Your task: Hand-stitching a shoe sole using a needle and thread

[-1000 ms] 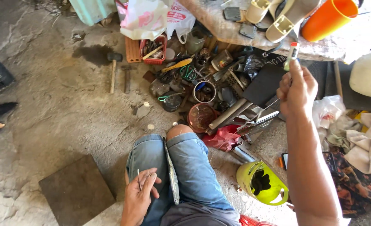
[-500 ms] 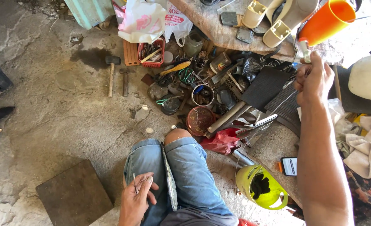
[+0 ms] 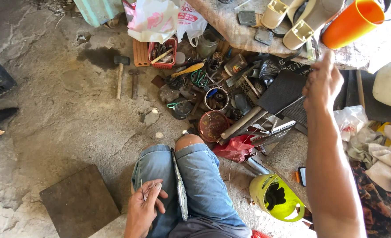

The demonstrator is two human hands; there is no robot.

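The right hand (image 3: 322, 81) is raised at the edge of the desk (image 3: 230, 26), fingers closed round a small slim tool (image 3: 311, 49) whose tip pokes up just under the cream plastic profiles (image 3: 292, 22) and beside the orange cup (image 3: 352, 22). The left hand (image 3: 143, 207) rests on the denim-clad thigh (image 3: 160, 176), pinching a thin wire (image 3: 141, 184) upright. A hammer (image 3: 120, 72) lies on the concrete floor, well apart
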